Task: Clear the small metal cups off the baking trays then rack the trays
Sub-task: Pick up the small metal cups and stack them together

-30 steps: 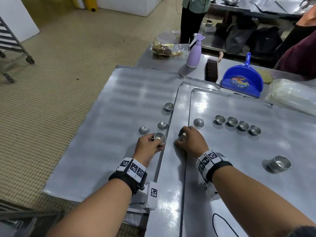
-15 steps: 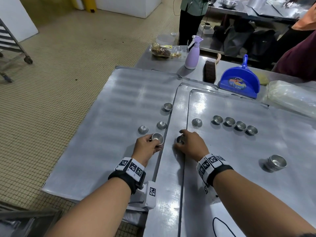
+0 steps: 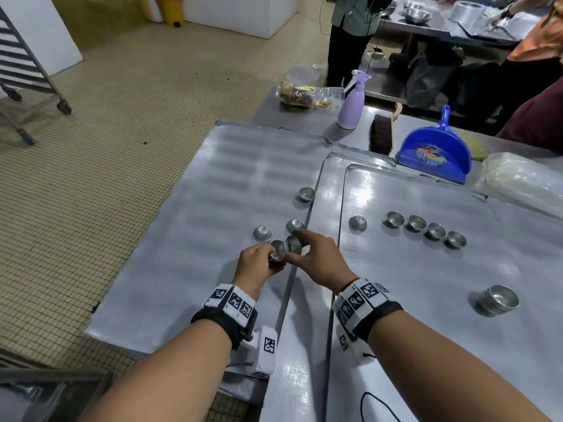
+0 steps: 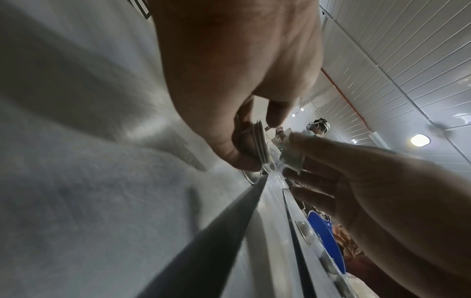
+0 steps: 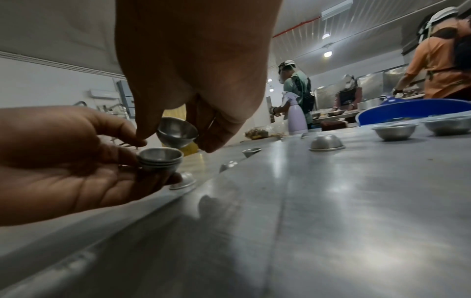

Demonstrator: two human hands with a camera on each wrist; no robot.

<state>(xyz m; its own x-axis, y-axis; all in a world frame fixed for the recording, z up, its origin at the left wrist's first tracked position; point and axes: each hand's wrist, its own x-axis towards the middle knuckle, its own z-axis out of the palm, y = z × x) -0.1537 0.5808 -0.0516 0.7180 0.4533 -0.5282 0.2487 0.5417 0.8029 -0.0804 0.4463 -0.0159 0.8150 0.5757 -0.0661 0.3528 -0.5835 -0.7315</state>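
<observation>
My left hand (image 3: 259, 264) holds a short stack of small metal cups (image 5: 160, 160) just above the seam between the left tray (image 3: 198, 214) and the middle tray (image 3: 327, 193). My right hand (image 3: 316, 260) pinches a single cup (image 5: 177, 132), tilted, right over that stack and not touching it. Three loose cups (image 3: 262, 233) lie on the left tray just beyond my hands. The right tray (image 3: 426, 284) carries one overturned cup (image 3: 357, 223), a row of several upright cups (image 3: 426, 226) and a nested stack (image 3: 499, 300).
Behind the trays stand a lilac spray bottle (image 3: 352, 102), a brush (image 3: 384, 132), a blue dustpan (image 3: 435, 150) and a plastic bag (image 3: 524, 178). A wheeled tray rack (image 3: 27, 71) stands on the tiled floor at far left. People work at tables beyond.
Both hands rose off the trays and met. My right hand took a cup from the middle tray and carried it left over the stack in my left hand.
</observation>
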